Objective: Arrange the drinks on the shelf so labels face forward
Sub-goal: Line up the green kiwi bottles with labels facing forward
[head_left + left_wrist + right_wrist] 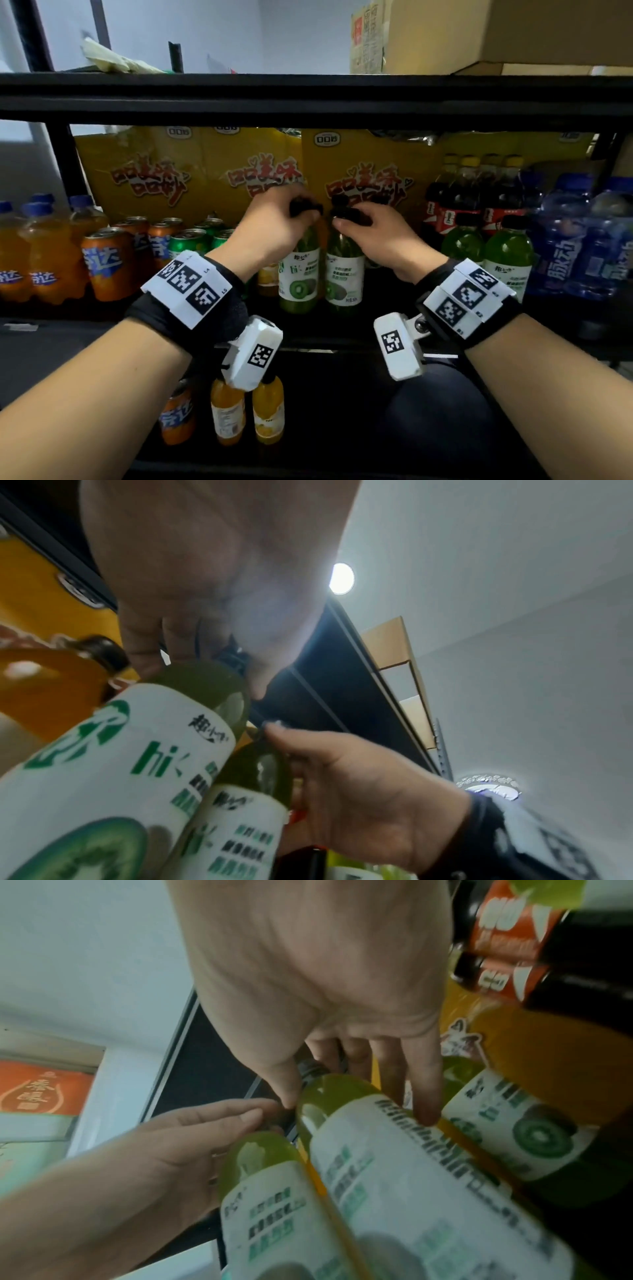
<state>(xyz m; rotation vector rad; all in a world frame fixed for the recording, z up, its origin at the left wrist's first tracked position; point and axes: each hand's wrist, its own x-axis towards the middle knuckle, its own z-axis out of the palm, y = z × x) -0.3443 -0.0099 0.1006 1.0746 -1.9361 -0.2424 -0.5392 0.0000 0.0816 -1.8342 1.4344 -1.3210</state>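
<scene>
While I watch from far off, left hand [270, 226] curls fingers round black cap of left kiwi bottle [299, 277]. Right hand [376, 233] curls fingers round black cap of right kiwi bottle [344, 279]. Both bottles smooth, round, see-through plastic, green drink inside, white paper labels with kiwi picture. They stand side by side, touching, mid black shelf [308, 99]. Shiny orange cans [106, 263] left. Yellow cardboard boxes [178, 171] behind.
</scene>
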